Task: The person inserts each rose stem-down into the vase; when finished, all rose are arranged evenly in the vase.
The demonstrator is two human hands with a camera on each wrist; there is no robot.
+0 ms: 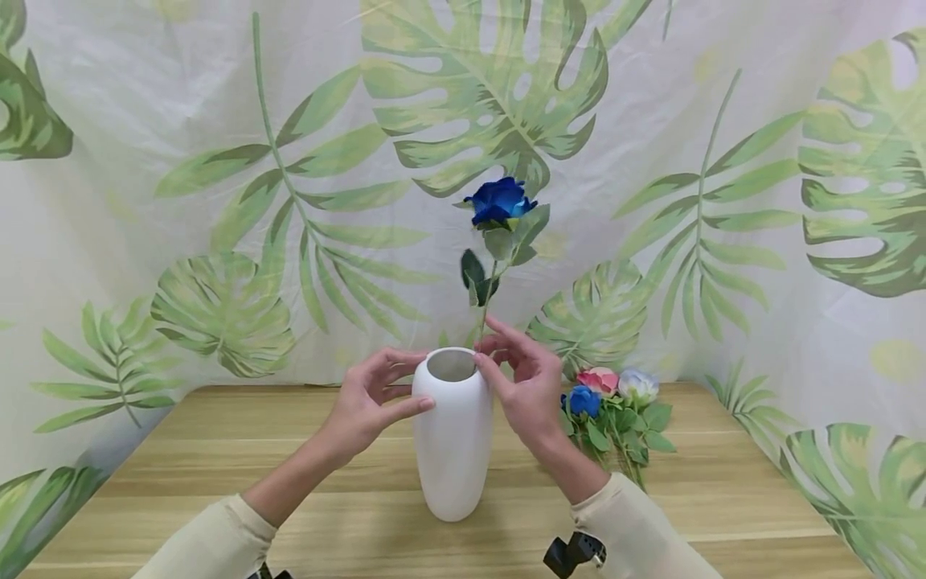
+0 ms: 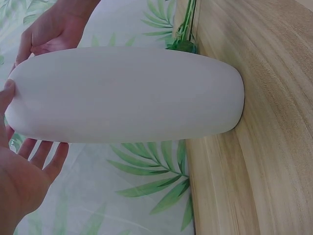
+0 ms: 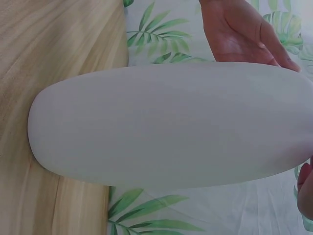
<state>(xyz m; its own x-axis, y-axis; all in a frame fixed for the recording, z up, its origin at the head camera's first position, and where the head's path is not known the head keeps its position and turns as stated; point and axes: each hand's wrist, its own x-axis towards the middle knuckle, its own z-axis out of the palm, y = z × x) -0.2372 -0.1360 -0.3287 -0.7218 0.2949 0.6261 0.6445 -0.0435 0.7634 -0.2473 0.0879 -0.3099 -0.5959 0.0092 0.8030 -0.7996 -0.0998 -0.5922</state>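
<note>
A tall white vase (image 1: pixel 452 450) stands upright on the wooden table, its round mouth facing up. My left hand (image 1: pixel 369 394) holds its upper left side, thumb in front and fingers around the back; the left wrist view shows this hand (image 2: pixel 29 176) beside the vase's top end. At the right of the rim, my right hand (image 1: pixel 526 382) has its thumb on the edge and its forefinger against the stem of a blue rose (image 1: pixel 501 201). The bloom rises above the vase with green leaves below it. The stem's lower end is hidden at the rim.
To the right of the vase lie several more artificial flowers: a blue rose (image 1: pixel 582 400), a pink one (image 1: pixel 599 379) and a white one (image 1: pixel 639 386), with leafy stems. A leaf-printed cloth (image 1: pixel 325 201) hangs behind the wooden table (image 1: pixel 289 482).
</note>
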